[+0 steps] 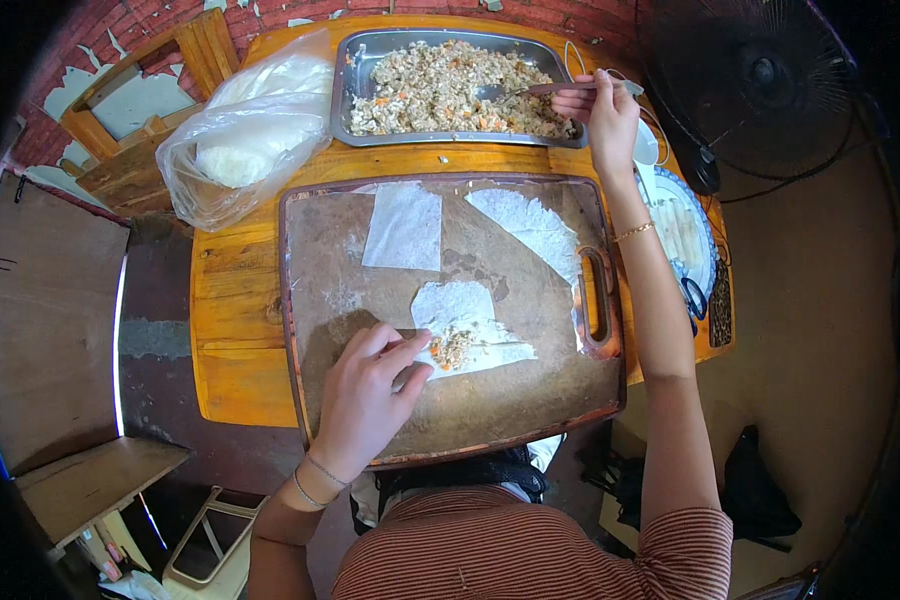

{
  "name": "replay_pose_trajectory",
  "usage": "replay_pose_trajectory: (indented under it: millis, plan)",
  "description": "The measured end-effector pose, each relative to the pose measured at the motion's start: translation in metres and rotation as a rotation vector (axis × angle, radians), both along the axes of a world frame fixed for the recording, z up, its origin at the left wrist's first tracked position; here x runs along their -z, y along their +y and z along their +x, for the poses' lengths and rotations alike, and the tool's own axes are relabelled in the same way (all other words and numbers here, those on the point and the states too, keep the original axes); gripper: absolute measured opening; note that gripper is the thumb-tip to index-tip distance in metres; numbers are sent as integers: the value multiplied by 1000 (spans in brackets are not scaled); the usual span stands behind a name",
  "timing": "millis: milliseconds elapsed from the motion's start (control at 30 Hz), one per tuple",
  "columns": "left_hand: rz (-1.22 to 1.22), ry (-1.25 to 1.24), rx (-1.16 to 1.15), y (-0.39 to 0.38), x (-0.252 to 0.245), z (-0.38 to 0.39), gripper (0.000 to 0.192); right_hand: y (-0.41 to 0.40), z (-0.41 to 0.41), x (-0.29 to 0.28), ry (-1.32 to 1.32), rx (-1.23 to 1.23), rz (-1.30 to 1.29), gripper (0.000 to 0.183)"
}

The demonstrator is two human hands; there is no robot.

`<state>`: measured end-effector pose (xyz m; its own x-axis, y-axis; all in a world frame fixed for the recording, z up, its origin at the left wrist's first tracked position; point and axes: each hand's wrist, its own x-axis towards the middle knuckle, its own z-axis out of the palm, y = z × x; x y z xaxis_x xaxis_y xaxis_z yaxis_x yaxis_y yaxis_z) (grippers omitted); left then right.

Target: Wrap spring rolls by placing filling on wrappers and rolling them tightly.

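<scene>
My right hand (pixel 611 124) grips the handle of a spoon (pixel 544 88). The spoon's bowl rests in a chopped, crumbly filling with orange bits (pixel 442 82), spread in a metal tray (pixel 450 138). On a wooden cutting board (pixel 525 405) lies a thin white wrapper sheet (pixel 454 300) with a small mound of filling (pixel 452 349) near its lower edge. My left hand (pixel 371 386) is at that sheet's left side, index fingertip by the mound and thumb apart below. A second wrapper sheet (pixel 403 232) and a torn-edged one (pixel 532 221) lie flat higher on the board.
Left of the tray sits a clear plastic bag (pixel 247 142) with white contents. At right, a plate (pixel 709 225) holds pale rolls, with scissors (pixel 694 296) and a leopard-print case (pixel 720 304) nearby. A black fan (pixel 761 71) stands beyond the table's (pixel 240 337) right corner.
</scene>
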<state>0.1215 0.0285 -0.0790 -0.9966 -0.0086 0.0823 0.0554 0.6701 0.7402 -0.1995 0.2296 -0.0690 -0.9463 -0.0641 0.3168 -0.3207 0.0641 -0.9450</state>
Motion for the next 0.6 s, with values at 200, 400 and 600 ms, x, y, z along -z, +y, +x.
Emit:
replay_pose_trajectory:
  millis: [200, 400, 600]
  plan:
    - [8, -7, -5, -1, 0, 0, 32, -4, 1, 4, -85, 13, -118, 38]
    - [-3, -12, 2, 1, -1, 2, 31, 15, 1, 4, -133, 67, -254, 37]
    - [17, -24, -6, 1, -1, 1, 30, 33, 15, -9, -119, 75, -256, 38]
